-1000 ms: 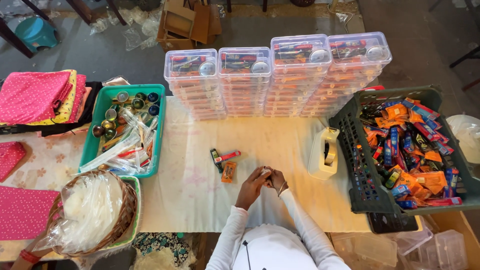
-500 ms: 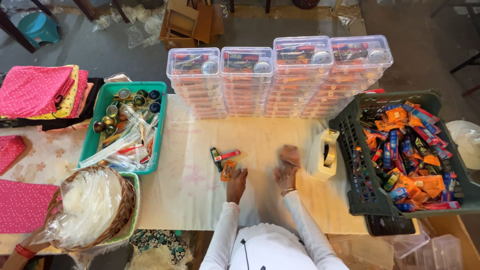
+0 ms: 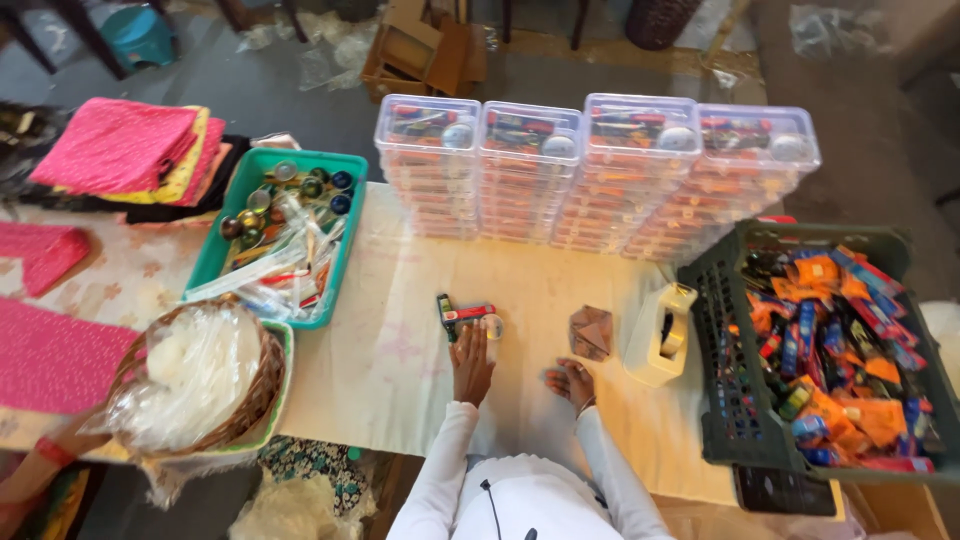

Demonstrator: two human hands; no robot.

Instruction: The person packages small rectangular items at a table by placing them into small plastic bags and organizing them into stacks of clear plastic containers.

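Note:
My left hand (image 3: 472,360) lies flat on the pale table cover (image 3: 400,370), and its fingertips touch a small pile of items (image 3: 462,314): a green piece, a red piece and a round white one. My right hand (image 3: 572,382) rests on the cover a little to the right, loosely curled and holding nothing. Just beyond it a small brown folded packet (image 3: 591,332) lies on the cover beside a cream tape dispenser (image 3: 660,335). White sleeves cover both my arms.
Stacks of clear lidded boxes (image 3: 600,175) line the far edge. A teal tray (image 3: 345,165) of small bottles and packets and a wicker basket (image 3: 262,392) of plastic bags stand left. A dark crate (image 3: 720,360) of orange and blue packets stands right. Pink cloths (image 3: 115,145) lie far left.
My hands were clasped together, then parted. The right one set the brown packet down by the dispenser and drew back. The left one went forward onto the small items.

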